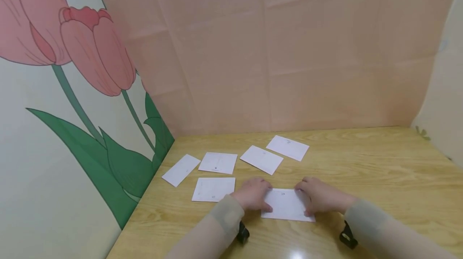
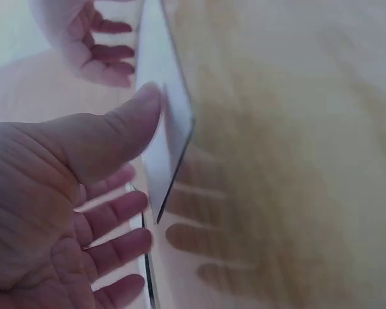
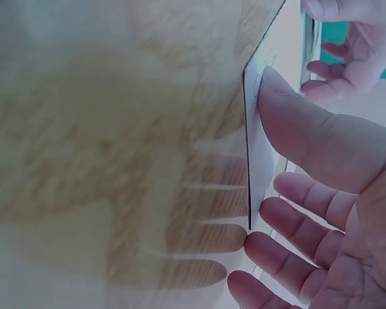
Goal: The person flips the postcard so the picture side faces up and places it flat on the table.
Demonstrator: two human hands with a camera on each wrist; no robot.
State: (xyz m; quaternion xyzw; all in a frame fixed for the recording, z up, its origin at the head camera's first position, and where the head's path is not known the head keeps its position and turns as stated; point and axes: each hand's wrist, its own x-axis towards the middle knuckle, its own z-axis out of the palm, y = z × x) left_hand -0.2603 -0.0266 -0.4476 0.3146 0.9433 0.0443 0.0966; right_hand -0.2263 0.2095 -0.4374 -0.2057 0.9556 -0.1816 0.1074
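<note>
A white rectangular card [image 1: 285,206] with a small dark mark near its far edge lies between both hands, low over or on the wooden table. My left hand [image 1: 253,194] holds its left side, the thumb on the upper face and fingers around the edge. At the opposite side my right hand [image 1: 323,196] holds it the same way. In the left wrist view the left thumb [image 2: 132,119] touches the card [image 2: 174,129]. The right wrist view shows the right thumb [image 3: 283,106] on the card [image 3: 260,141]; how far the fingers reach beneath is hidden.
Left of my left hand lies another white card [image 1: 213,189]. Farther back are more cards: a slanted one [image 1: 181,169], a straighter one [image 1: 218,163], and two tilted ones [image 1: 261,159] [image 1: 287,147]. A pink cloth-like backdrop [image 1: 289,50] closes the table's rear; a tulip-painted wall stands left.
</note>
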